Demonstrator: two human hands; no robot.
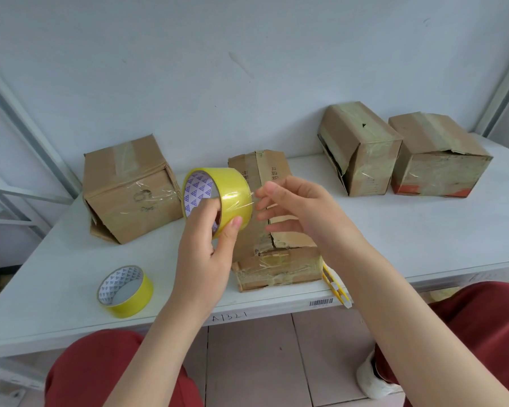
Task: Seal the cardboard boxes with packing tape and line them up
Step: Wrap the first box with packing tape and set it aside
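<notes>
Left hand (pixel 206 245) grips glossy yellow tape roll (pixel 218 198).

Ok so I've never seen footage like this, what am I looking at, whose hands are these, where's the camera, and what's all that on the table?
There is no machine here. One camera worn on a person's head looks down at that person's own bare hands. The left hand grips a yellow tape roll, and the right hand reaches its fingertips to the roll's loose end. Below the hands, on the white table, lies a worn middle box, partly taped. A left box stands further back, and a third box and a fourth box stand side by side at the far right. A second tape roll and what looks like a yellow cutter lie near the front edge.
</notes>
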